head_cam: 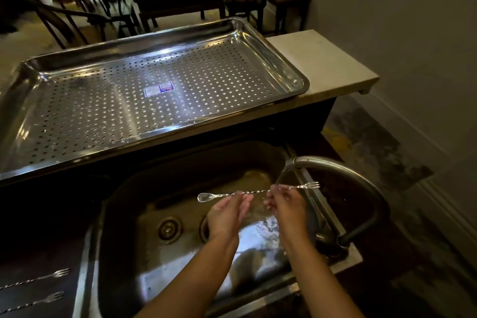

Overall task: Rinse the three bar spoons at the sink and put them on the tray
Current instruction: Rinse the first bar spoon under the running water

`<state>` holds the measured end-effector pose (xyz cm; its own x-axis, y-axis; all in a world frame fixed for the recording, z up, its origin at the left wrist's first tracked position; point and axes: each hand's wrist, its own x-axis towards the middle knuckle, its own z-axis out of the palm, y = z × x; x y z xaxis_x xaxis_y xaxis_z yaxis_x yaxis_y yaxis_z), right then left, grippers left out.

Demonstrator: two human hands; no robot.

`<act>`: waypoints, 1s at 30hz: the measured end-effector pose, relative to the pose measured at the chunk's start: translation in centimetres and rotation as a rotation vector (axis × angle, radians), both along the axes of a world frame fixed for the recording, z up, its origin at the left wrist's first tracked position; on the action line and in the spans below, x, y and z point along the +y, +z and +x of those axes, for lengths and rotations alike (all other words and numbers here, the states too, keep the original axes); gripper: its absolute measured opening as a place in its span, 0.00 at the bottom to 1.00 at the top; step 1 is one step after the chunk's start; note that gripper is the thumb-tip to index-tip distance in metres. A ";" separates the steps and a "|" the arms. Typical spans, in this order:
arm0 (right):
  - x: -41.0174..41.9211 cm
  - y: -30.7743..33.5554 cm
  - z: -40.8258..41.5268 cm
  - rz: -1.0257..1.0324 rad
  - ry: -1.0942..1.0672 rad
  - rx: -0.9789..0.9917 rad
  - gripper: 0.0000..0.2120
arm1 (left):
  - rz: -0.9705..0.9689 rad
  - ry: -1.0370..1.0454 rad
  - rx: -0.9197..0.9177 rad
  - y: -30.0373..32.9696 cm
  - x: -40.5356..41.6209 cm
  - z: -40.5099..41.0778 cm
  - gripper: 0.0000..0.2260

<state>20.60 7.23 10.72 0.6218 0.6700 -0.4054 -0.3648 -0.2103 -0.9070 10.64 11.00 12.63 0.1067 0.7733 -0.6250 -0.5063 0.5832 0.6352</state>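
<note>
A bar spoon (258, 192) with a twisted stem lies level over the steel sink (124, 214), bowl to the left and fork end to the right under the tap's running water. My left hand (227, 214) pinches the stem near the bowl. My right hand (286, 208) pinches it near the fork end. Two more bar spoons lie on the dark counter at lower left, one (38, 278) above the other (36, 302), fork ends pointing right. The perforated steel tray (281, 59) sits on the ledge behind the sink and holds no spoons.
The curved tap (361, 183) arches over the sink's right side, close to my right hand. A white board (330, 59) lies to the right of the tray. Dark chairs and a table stand beyond the counter. Two drains sit in the sink floor.
</note>
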 end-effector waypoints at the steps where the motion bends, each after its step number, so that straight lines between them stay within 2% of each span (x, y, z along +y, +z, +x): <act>1: -0.1 0.0 -0.1 0.026 0.006 0.025 0.05 | 0.009 -0.024 -0.007 -0.1 -0.2 0.6 0.06; 6: -0.8 0.4 1.1 0.124 -0.029 0.092 0.07 | 0.027 -0.103 0.004 -0.1 -0.5 3.5 0.09; 12: -0.6 0.9 2.5 0.061 -0.060 0.076 0.07 | 0.014 -0.146 0.022 0.3 -0.7 5.7 0.07; 15: -0.8 1.3 3.6 0.091 -0.105 0.149 0.05 | -0.020 -0.092 -0.008 0.7 -0.3 6.1 0.06; 18: -1.4 1.6 4.7 0.102 -0.125 0.269 0.13 | -0.046 -0.011 -0.025 0.6 0.0 6.1 0.06; 23: -2.2 1.6 3.7 0.094 -0.122 0.146 0.05 | -0.065 -0.093 0.009 0.0 -1.1 6.6 0.07; 26: -2.2 1.6 4.0 0.115 -0.171 0.210 0.05 | -0.034 -0.110 0.020 -0.2 -1.2 6.7 0.05; 30: -2.5 1.5 4.4 0.142 -0.216 0.203 0.04 | 0.021 -0.138 0.026 -0.4 -1.5 6.9 0.05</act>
<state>24.98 4.76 12.17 0.6718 0.5904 -0.4474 -0.5633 0.0149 -0.8261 17.53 9.50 12.20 0.1967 0.7656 -0.6125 -0.4056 0.6323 0.6601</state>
